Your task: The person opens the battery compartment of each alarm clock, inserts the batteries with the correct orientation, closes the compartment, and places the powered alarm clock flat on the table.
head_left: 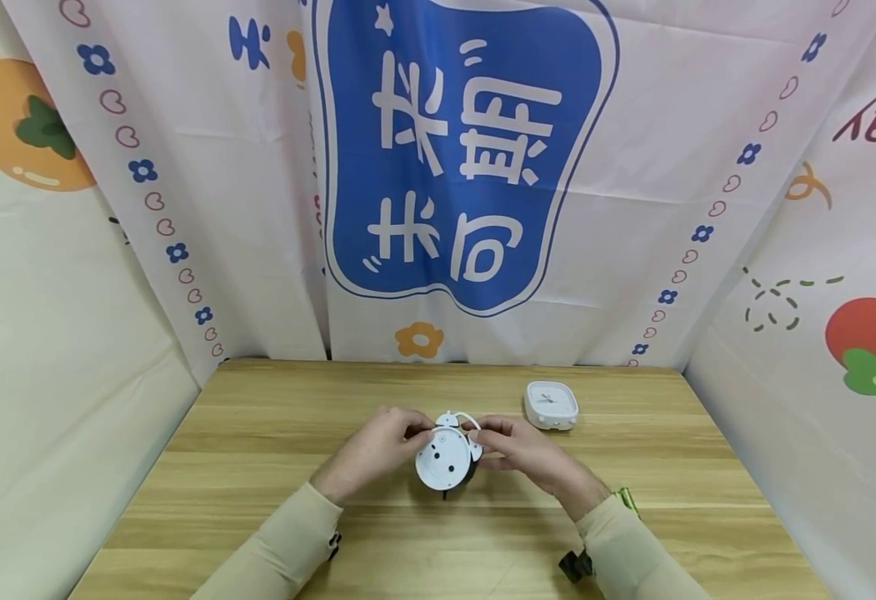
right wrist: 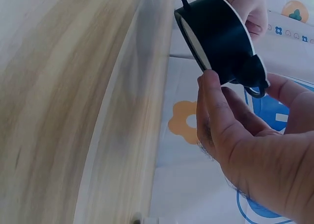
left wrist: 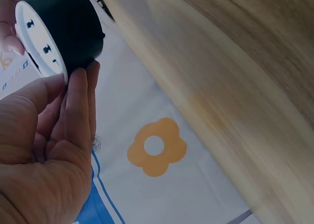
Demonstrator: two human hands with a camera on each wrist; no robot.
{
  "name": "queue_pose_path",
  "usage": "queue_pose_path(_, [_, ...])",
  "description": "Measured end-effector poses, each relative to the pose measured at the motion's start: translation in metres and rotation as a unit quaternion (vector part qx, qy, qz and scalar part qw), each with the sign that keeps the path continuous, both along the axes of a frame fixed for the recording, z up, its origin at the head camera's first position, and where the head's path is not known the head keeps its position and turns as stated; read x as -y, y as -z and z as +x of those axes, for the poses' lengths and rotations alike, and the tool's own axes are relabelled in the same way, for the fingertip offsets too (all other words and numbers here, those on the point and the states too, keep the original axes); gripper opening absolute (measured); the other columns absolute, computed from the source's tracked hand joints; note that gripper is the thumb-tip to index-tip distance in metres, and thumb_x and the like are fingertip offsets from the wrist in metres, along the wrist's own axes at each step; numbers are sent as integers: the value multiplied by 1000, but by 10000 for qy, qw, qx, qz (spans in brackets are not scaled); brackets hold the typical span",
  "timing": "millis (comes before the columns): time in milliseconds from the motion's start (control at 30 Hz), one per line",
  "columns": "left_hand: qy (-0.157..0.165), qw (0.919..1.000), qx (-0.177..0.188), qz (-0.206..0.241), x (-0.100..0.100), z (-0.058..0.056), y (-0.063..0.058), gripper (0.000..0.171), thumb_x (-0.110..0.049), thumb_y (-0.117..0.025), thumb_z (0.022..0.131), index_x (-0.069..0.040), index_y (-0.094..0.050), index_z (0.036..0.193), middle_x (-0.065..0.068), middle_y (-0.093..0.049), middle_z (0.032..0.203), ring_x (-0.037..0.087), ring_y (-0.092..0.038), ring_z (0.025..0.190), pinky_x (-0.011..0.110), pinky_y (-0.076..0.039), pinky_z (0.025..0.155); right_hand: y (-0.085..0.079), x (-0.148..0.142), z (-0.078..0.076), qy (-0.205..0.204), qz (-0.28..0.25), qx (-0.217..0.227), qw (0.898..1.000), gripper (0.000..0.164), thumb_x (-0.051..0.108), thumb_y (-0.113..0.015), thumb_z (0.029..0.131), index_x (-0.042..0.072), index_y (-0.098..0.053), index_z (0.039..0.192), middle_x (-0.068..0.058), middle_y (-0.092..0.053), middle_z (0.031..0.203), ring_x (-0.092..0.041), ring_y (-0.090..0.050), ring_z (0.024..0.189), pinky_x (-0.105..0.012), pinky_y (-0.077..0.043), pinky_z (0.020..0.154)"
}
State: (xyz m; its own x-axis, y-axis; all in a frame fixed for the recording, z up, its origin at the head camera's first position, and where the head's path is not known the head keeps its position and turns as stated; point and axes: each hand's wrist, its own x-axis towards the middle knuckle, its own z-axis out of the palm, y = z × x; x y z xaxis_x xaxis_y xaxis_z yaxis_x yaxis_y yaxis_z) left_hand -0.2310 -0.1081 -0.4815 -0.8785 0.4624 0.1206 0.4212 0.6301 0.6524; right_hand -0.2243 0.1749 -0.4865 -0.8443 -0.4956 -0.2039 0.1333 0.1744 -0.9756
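"Alarm clock (head_left: 441, 477): where is it, and what has hold of it?"

"Over the middle of the desk (head_left: 272, 467), tilted, its white panel with dark knobs (left wrist: 47, 49) turned up toward my head camera. From the left: the left hand (head_left: 387, 439) pinches the edge, thumb on the pale rim, fingers (left wrist: 77, 106) against the dark side wall (left wrist: 78, 30)."

"How would that body handle, judging from your screen?"

"Light, I'd guess, and stiff all through. The wall looks smooth enough to slip, so I'd want the fingers spread on it and clear of the knobs, which a stray thumb might turn."

"And its bell end?"

"Two small bells (head_left: 447, 420) with a thin white handle (head_left: 471, 417) looping between them. I'd treat those as the delicate parts: fine to steady, poor to squeeze."

"Yet the right hand (head_left: 523, 450) is right there."

"Yes. Its thumb sits at the bell end while other fingers reach the far rim, so it grips the clock too. I can't tell how hard either hand presses. For a sure hold, I'd take the body from opposite sides."

"Anything farther right?"

"A square white clock (head_left: 553, 398) on the desk beyond the right hand, held by neither."
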Motion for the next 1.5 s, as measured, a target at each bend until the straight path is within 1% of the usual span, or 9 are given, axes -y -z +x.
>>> queue_pose_path(167, [-205,9991,-306,-225,-4,3,-1,11,-7,-80,111,-5,-90,116,8,-91,112,8,-78,93,25,-69,80,0,-1,1,178,166,-189,9995,57,20,-66,120,-15,-56,164,-33,-65,161,-17,-77,128,-51,-64,125])
queue_pose_path(267, [-290,9978,-505,-314,-6,5,-2,10,-4,-80,110,-5,-90,112,8,-90,106,6,-75,85,23,-66,73,-1,-1,1,350,357,-263,9984,57,20,-67,119,-14,-57,163,-32,-66,160,-19,-77,127,-51,-65,125])
queue_pose_path(433, [-459,9963,-595,-420,-7,6,-1,13,-4,-78,110,-8,-90,105,3,-87,95,3,-65,74,19,-58,64,-1,-2,3,525,650,-495,9953,55,22,-68,118,-11,-60,161,-29,-72,153,-24,-78,130,-50,-69,119])
queue_pose_path(733, [-612,9909,-927,-763,-7,5,7,30,1,-77,105,-13,-77,80,-5,-66,71,5,-53,63,21,-45,55,-1,-4,3,564,809,-712,9926,51,20,-66,120,-13,-61,159,-33,-70,155,-46,-72,143,-54,-68,119])
queue_pose_path(1033, [-780,9905,-786,-810,-4,2,12,28,2,-78,104,-11,-79,80,-4,-68,71,6,-53,64,21,-45,56,1,-4,1,559,895,-798,9912,54,23,-66,121,-14,-61,159,-35,-67,160,-50,-71,145,-54,-68,119])
queue_pose_path(1167, [-780,9901,-731,-908,-2,2,13,22,2,-78,105,-7,-83,85,0,-75,77,7,-56,67,24,-51,60,2,-4,1,581,858,-758,9917,53,22,-67,121,-14,-62,159,-33,-69,159,-50,-71,146,-55,-68,120])
queue_pose_path(1267, [-799,9908,-641,-887,-1,2,13,14,2,-80,105,-4,-87,94,5,-84,88,8,-64,74,29,-61,67,4,-3,0,565,841,-725,9922,52,21,-66,121,-14,-61,159,-33,-68,160,-50,-70,147,-55,-67,121])
queue_pose_path(1367, [-827,9930,-424,-732,1,2,13,7,1,-83,104,-2,-89,104,8,-87,96,8,-71,80,31,-66,72,5,-3,0,538,850,-740,9922,51,21,-66,121,-14,-61,159,-33,-68,160,-49,-70,146,-55,-67,121])
queue_pose_path(1500, [-808,9957,4,-449,2,3,12,11,-1,-85,103,1,-86,114,6,-86,90,8,-68,73,24,-58,62,5,-2,0,532,876,-788,9916,51,21,-66,121,-14,-62,158,-32,-70,158,-46,-72,144,-54,-68,120])
